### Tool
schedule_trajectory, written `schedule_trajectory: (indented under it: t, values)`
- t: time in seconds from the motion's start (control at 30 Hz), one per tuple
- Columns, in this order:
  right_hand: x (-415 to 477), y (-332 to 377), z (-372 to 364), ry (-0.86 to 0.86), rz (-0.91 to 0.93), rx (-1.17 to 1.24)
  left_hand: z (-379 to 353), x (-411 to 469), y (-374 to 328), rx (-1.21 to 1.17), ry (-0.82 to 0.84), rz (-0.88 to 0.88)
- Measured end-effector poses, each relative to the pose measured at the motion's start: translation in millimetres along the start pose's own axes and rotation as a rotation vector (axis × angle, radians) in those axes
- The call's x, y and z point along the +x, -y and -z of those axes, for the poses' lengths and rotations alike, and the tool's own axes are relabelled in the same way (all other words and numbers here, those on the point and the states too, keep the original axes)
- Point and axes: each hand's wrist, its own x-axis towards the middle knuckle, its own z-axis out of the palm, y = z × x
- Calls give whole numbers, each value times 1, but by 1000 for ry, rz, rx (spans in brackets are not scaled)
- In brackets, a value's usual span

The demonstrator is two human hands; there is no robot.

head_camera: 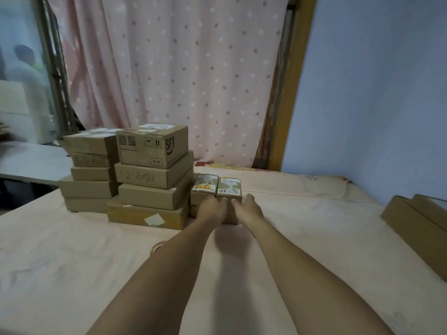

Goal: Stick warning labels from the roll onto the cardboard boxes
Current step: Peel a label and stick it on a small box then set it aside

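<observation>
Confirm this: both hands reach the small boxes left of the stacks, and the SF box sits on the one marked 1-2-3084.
One slip: the head view shows the small boxes that the left hand and right hand reach standing right of the stacks, not left. The SF box does sit on the box marked 1-2-3084.

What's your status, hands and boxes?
Left hand and right hand both touching small front box, grip unclear. Its top already carries a label. Box stacks crowd its left.
</observation>
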Motion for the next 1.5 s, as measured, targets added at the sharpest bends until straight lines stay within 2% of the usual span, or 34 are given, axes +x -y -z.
schedule_trajectory:
  t: [0.27, 0.47, 0.77, 0.97, 1.2, 1.5]
  values:
    - [18, -14, -12, 9, 15, 166, -17, 2, 1, -226, -33, 21]
    - [27, -17, -14, -48, -23, 288, -21, 6, 5, -330, -52, 31]
    - [5, -33, 9, -176, -74, 296, -37, -22, -13, -394, -78, 41]
    - [-17, -60, 33, -183, -93, 235, -41, -46, -12, -352, -27, 14]
    - [-59, -76, 39, -154, -76, 296, -35, -82, 2, -333, 40, -80]
    - [-94, -84, 33, -132, -72, 217, -19, -117, 15, -192, 87, -30]
